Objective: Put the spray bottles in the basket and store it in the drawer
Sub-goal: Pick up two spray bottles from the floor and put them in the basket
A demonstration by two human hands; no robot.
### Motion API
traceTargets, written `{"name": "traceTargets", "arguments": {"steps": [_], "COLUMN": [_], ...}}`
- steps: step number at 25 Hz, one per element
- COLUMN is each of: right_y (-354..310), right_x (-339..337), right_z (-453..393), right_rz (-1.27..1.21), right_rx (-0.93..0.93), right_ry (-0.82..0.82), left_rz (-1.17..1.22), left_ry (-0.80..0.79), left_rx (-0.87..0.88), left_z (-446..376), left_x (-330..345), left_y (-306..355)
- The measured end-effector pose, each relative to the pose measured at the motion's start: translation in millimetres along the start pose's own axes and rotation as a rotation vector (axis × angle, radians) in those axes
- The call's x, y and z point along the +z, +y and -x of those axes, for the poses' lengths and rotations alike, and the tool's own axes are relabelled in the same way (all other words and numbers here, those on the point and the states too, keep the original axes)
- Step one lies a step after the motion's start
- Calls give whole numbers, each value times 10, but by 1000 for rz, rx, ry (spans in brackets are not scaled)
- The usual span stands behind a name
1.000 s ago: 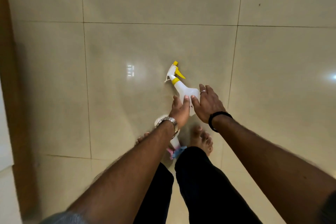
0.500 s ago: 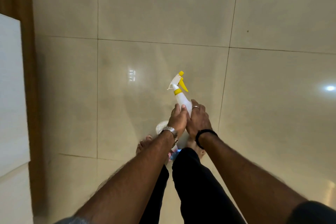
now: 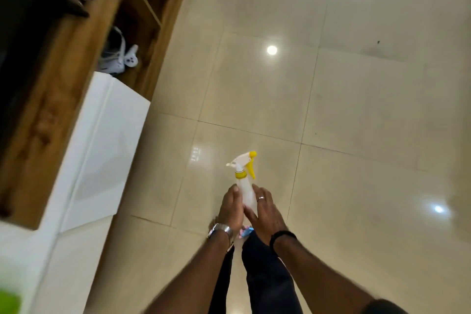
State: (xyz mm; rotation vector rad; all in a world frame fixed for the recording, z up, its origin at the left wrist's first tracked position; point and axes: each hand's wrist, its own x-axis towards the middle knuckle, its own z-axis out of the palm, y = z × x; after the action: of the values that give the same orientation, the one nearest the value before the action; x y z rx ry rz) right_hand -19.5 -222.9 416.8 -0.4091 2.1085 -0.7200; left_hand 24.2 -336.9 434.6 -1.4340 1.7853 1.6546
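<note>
A white spray bottle [image 3: 245, 181] with a yellow trigger and collar is held upright above the tiled floor, low in the middle of the view. My left hand [image 3: 230, 208] grips its left side and my right hand [image 3: 265, 210] grips its right side. Just below my hands a pink and blue spray head [image 3: 245, 232] of a second bottle peeks out; its body is hidden. No basket is clearly visible; a blurred green patch [image 3: 9, 302] sits at the bottom left corner.
A wooden cabinet [image 3: 61, 79] runs along the left, with an open shelf holding white controllers [image 3: 122, 58]. A white drawer front [image 3: 102, 150] juts out from it. My dark trouser legs [image 3: 265, 273] stand on the glossy floor [image 3: 356, 109].
The view has swung up and left, bringing the wooden cabinet and white drawer front into sight. Both hands have closed around the white bottle and lifted it from lying to upright.
</note>
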Motion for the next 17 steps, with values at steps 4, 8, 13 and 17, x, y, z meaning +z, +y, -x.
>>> {"name": "traceTargets", "arguments": {"steps": [4, 8, 13, 17], "right_y": [-703, -1267, -1855, -2293], "right_x": [56, 337, 977, 1794], "right_z": [717, 1270, 1865, 2442], "right_rz": [59, 162, 342, 398], "right_rx": [-61, -157, -343, -456], "right_ry": [-100, -144, -270, -319], "left_rz": [-65, -49, 76, 116], "left_ry": [73, 126, 258, 412], "left_rx": [71, 127, 233, 298], "left_z": [1002, 1785, 2558, 3136], "left_x": [-609, -1158, -1819, -2381], "left_y": [-10, -327, -1068, -1865]}}
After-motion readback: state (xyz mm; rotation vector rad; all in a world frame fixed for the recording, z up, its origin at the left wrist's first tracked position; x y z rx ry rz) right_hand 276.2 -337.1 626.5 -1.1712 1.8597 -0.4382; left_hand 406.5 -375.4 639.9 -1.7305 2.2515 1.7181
